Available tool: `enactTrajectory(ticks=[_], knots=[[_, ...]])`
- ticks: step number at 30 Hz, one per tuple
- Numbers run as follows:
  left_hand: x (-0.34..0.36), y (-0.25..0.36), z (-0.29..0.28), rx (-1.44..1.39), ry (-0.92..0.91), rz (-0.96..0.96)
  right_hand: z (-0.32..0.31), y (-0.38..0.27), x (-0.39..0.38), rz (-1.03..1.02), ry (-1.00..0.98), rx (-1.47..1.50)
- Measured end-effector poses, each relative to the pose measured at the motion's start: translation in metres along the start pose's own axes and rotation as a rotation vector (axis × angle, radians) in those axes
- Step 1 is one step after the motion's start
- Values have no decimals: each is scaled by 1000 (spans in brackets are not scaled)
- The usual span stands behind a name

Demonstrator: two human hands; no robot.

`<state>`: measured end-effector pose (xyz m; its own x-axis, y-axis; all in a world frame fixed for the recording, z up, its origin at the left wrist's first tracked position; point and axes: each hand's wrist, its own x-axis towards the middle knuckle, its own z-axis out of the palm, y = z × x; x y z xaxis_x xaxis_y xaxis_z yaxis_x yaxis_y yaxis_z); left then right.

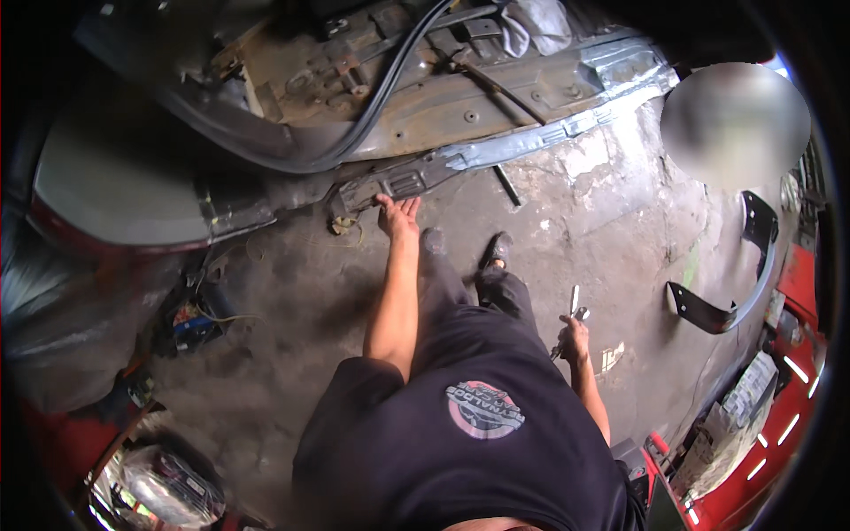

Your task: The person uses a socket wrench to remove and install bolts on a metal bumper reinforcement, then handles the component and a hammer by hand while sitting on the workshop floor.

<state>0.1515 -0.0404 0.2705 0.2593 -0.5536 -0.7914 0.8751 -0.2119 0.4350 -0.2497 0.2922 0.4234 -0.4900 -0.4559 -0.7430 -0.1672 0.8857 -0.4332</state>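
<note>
The dark slotted bracket (405, 184) sits along the vehicle's lower body edge, left of a blue-grey section (531, 142). Left hand (400, 217): open, palm up, at the bracket's near side; contact cannot be confirmed. Right hand (574, 338): closed around a metal hand tool (576, 296). Rightward, a curved bar (768, 267) rests on the floor (611, 248).

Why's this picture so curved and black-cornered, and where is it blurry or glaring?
Head view: fisheye lens bends edges and blackens corners; a grey oval patch at upper right is smeared; glare brightens the grey concrete floor beside it; the bare left hand looks fairly sharp.
</note>
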Motion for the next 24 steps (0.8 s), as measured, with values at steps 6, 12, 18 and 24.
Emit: enactTrajectory(ticks=[6,12,18,24], knots=[[-24,18,-7,110,-188,-78,5,31,11,-161,-14,-434],[10,23,-14,192,-134,-103,20,30,26,-431,90,-533],[26,34,-25,93,-177,-347,24,8,18,-734,157,-502],[17,36,-5,206,-66,-200,35,27,14,-544,79,-227]])
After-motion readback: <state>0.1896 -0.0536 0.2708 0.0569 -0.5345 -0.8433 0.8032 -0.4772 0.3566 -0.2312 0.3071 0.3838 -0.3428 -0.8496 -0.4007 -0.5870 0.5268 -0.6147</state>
